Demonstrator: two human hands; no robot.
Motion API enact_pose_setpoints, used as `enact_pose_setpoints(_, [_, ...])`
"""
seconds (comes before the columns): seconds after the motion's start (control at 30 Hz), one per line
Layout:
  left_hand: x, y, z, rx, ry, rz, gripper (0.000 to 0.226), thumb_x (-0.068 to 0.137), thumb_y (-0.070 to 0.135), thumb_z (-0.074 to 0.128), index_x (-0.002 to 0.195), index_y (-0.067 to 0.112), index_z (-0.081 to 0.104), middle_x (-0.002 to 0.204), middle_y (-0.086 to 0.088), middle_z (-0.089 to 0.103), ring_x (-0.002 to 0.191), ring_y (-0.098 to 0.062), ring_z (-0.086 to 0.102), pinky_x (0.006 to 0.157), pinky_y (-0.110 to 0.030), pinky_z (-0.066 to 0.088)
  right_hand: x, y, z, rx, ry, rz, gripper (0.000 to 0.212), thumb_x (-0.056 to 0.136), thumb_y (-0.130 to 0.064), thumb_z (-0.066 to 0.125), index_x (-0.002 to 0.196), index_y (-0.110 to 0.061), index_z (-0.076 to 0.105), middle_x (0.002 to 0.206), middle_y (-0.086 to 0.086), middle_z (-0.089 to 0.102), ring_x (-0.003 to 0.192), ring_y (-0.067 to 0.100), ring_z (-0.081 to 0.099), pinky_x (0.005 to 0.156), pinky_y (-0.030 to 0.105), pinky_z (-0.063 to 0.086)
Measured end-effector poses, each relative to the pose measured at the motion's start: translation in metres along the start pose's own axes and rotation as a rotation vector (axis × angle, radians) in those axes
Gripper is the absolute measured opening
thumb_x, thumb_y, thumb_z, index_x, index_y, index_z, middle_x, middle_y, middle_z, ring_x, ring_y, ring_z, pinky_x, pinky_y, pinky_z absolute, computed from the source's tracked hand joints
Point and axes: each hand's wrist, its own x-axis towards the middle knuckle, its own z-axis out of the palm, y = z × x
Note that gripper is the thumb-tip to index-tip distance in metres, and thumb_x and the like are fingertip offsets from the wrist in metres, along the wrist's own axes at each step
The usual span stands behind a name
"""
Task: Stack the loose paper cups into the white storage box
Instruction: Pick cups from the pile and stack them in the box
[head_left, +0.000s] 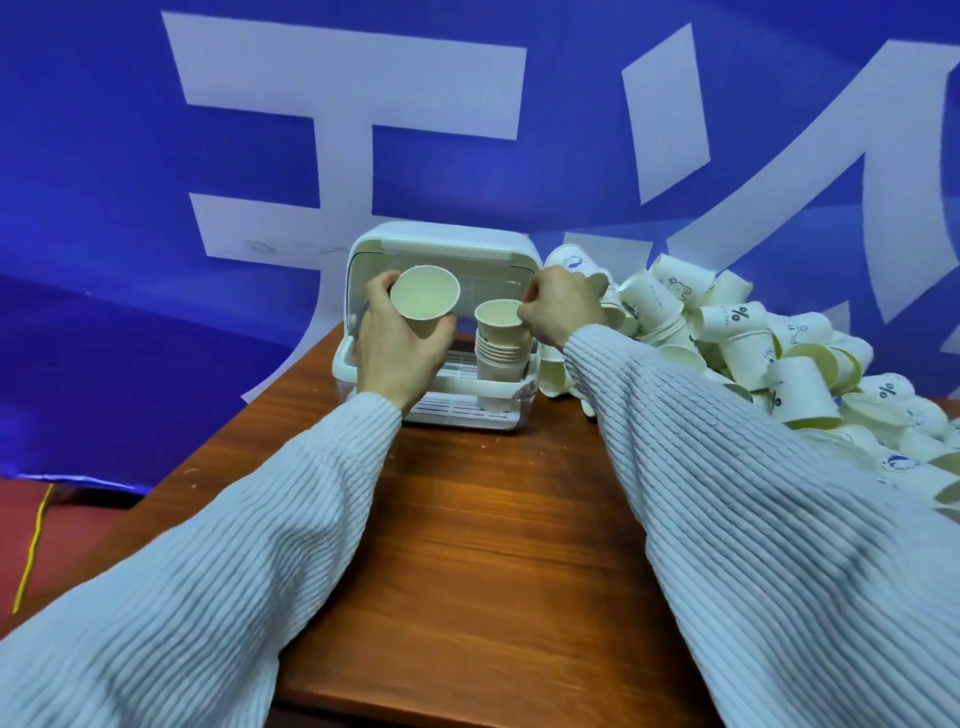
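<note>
wooden table (493, 519) bears white storage box (441, 244); blue banner (104, 156) behind.

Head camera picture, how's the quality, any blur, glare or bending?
Head view: wide-angle bending curves the wooden table edges and stretches both sleeves; the right sleeve is smeared near the frame's bottom edge; the held paper cup and cup stack are sharp; lighting is even, without harsh glare.

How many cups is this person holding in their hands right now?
2. The left hand grips one loose cup; the right hand pinches the top cup of the stack in the white box.
</note>
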Motion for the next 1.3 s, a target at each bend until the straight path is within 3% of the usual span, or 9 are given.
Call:
enact_pose_setpoints(0.1, [0.004,-0.002,-0.001,0.005,-0.033,-0.006,0.083,0.081,0.043,0.077,0.149,0.021,0.034,0.142,-0.001,0.054,0.127,-0.023,0.052,0.107,-0.046,0.046,0.000,0.000,0.008,-0.004,-0.051,0.019,0.019,0.079,-0.011,0.061,0.093,-0.011,0.074,0.096,0.015,0.075,0.095,0.035,0.068,0.083,0.042,0.058])
enact_pose_setpoints(0.2, [0.007,-0.001,-0.001,0.005,-0.077,-0.011,0.090,0.084,0.044,0.075,0.156,0.022,0.027,0.153,-0.001,0.046,0.136,-0.025,0.046,0.112,-0.049,0.043,-0.007,0.003,0.015,-0.027,-0.068,0.028,0.019,0.081,-0.013,0.063,0.098,-0.012,0.073,0.103,0.015,0.073,0.099,0.038,0.067,0.085,0.042,0.057])
enact_pose_setpoints(0.37, [0.008,0.004,0.006,0.055,-0.122,0.021,0.082,0.090,0.039,0.074,0.157,0.020,0.031,0.155,-0.001,0.045,0.137,-0.022,0.045,0.110,-0.031,0.035,-0.008,0.012,0.018,0.079,-0.072,0.038,0.012,0.090,-0.021,0.061,0.087,-0.021,0.072,0.099,0.010,0.075,0.095,0.032,0.068,0.083,0.038,0.055])
enact_pose_setpoints(0.5, [0.017,0.015,0.016,-0.006,-0.082,0.052,0.078,0.087,0.038,0.077,0.151,0.016,0.040,0.148,-0.004,0.052,0.132,-0.021,0.050,0.110,-0.043,0.045,-0.010,0.016,0.010,0.181,-0.005,0.045,0.023,0.088,-0.033,0.054,0.095,-0.024,0.075,0.097,0.004,0.076,0.093,0.027,0.068,0.085,0.041,0.057])
enact_pose_setpoints(0.67, [0.028,0.031,0.035,-0.028,-0.108,0.094,0.084,0.086,0.042,0.079,0.153,0.013,0.038,0.152,-0.005,0.050,0.138,-0.021,0.046,0.115,-0.034,0.038,-0.014,0.030,0.004,0.110,0.011,0.013,0.023,0.091,-0.035,0.054,0.098,-0.026,0.073,0.094,0.004,0.074,0.088,0.028,0.067,0.074,0.035,0.050])
enact_pose_setpoints(0.87, [0.024,0.023,0.060,0.246,-0.286,0.148,0.082,0.087,0.048,0.075,0.153,0.014,0.039,0.151,-0.010,0.049,0.138,-0.027,0.047,0.113,-0.040,0.036,-0.024,0.059,-0.007,0.081,0.045,0.035,0.030,0.085,-0.043,0.048,0.094,-0.027,0.071,0.093,0.002,0.075,0.089,0.029,0.068,0.079,0.042,0.058])
enact_pose_setpoints(0.97, [0.019,0.013,0.068,0.423,-0.421,0.123,0.083,0.089,0.066,0.060,0.151,0.014,0.043,0.148,-0.014,0.048,0.135,-0.035,0.049,0.110,-0.047,0.040,-0.028,0.079,-0.016,0.073,0.050,0.061,0.025,0.089,-0.037,0.052,0.090,-0.023,0.072,0.090,0.002,0.074,0.088,0.030,0.067,0.078,0.041,0.057])
enact_pose_setpoints(1.13, [0.016,0.001,0.071,0.624,-0.537,0.094,0.097,0.088,0.083,0.001,0.153,0.022,0.040,0.169,-0.003,0.020,0.150,-0.033,0.030,0.118,-0.061,0.026,-0.031,0.113,-0.026,0.038,0.058,0.125,0.024,0.090,-0.033,0.053,0.093,-0.022,0.073,0.092,0.002,0.075,0.088,0.028,0.067,0.078,0.039,0.055])
enact_pose_setpoints(1.3, [0.013,0.003,0.070,0.655,-0.504,0.112,0.099,0.086,0.084,-0.004,0.156,0.026,0.038,0.170,0.000,0.014,0.157,-0.026,0.008,0.123,-0.060,0.004,-0.046,0.139,-0.021,-0.062,-0.253,-0.031,0.043,0.096,-0.052,0.058,0.130,-0.028,0.069,0.141,0.003,0.062,0.128,0.025,0.058,0.100,0.039,0.046])
